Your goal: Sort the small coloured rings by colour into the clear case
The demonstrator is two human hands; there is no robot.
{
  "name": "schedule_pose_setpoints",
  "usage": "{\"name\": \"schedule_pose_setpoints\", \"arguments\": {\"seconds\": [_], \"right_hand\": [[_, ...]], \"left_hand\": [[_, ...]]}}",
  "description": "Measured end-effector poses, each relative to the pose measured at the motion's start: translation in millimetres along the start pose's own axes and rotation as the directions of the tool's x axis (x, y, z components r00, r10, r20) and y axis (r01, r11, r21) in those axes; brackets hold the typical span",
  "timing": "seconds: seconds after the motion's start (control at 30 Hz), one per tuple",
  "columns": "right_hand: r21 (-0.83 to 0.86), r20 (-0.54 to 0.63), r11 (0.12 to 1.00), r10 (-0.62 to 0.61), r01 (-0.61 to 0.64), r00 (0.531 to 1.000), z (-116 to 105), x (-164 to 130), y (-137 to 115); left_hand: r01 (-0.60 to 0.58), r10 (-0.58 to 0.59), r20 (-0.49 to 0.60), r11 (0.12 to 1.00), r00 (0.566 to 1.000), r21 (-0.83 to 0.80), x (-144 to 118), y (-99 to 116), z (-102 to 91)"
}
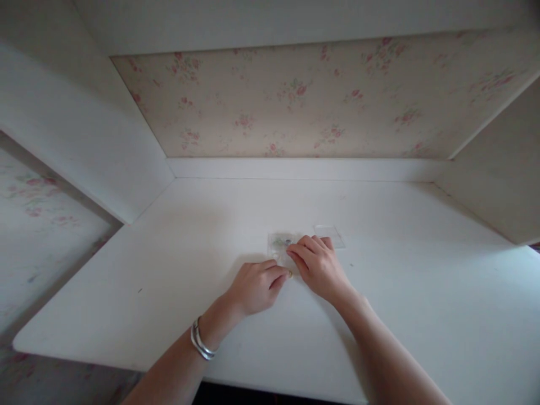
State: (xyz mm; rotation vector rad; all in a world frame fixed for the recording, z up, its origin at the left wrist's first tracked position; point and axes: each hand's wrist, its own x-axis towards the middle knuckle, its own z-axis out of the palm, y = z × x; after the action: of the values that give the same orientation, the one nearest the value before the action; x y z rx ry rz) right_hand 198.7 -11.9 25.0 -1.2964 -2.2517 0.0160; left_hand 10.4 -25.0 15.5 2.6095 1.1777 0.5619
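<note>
A small clear plastic box [276,239] lies on the white desktop, with a few tiny items inside, among them a dark round one. My right hand [316,261] reaches over its right side, thumb and fingertips pinched together at the dark item; whether they grip it I cannot tell. Just in front of the box, my left hand [257,284] pinches a tiny gold-coloured piece [290,274] between thumb and forefinger. Behind my right hand rests a flat clear lid [331,235], partly covered by the fingers.
The white desktop [189,236] runs back to a low ledge [312,169] under flowered wallpaper [270,107]. White panels rise at left [97,129] and right [498,169]. A small dark speck [140,291] lies on the left. A silver bracelet [201,340] circles my left wrist.
</note>
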Motion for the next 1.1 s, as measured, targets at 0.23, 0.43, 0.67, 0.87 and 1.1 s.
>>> {"name": "schedule_pose_setpoints", "arguments": {"seconds": [0.23, 0.43, 0.67, 0.87, 1.1], "right_hand": [[-0.069, -0.008, 0.998, -0.013, 0.012, 1.000, 12, 5, -6], [0.010, -0.190, 0.992, 0.125, -0.125, 0.974, 10, 3, 3], [0.020, -0.216, 0.989, 0.148, -0.147, 0.965, 14, 2, 7], [0.054, -0.161, 0.985, 0.171, -0.164, 0.972, 12, 1, 5], [0.133, 0.010, 0.986, 0.103, -0.104, 0.995, 0, 1, 6]], "left_hand": [[0.040, -0.042, 0.074, 0.999, 0.996, 0.021, 0, 0, 3.7], [0.021, -0.023, 0.103, 0.999, 0.994, 0.029, 1, -2, 4.5], [0.018, -0.019, 0.067, 1.000, 0.998, 0.017, 0, -5, 8.9], [0.010, -0.015, -0.052, 0.995, 0.999, -0.100, 1, -7, 8.6], [0.106, -0.151, -0.221, 0.973, 0.963, -0.203, 4, -12, 6.3]]}}
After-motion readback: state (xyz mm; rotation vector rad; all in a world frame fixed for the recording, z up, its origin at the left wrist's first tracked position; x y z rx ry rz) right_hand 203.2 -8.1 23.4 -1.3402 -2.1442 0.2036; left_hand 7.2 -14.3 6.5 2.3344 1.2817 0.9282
